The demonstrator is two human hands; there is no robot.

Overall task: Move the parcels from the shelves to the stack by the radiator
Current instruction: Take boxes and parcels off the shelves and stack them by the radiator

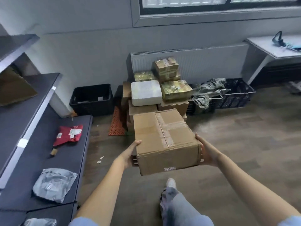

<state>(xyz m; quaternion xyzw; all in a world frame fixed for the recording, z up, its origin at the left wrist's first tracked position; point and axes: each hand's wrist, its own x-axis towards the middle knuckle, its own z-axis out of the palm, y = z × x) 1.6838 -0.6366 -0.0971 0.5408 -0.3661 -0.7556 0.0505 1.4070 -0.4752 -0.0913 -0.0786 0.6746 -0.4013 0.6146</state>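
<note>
I carry a taped brown cardboard box in front of me, above the floor. My left hand holds its left side, fingers under the bottom edge and thumb on top. My right hand grips its right side. Ahead, against the white radiator, stands the stack of parcels: brown cartons below, a white wrapped parcel and several yellow-green taped bundles on top. On the dark shelves at my left lie a red bag parcel and a grey bag parcel.
A black crate sits left of the stack, an orange mat beside it. Right of the stack is a dark crate with grey cloth. A white table stands at far right. My leg and shoe are below the box.
</note>
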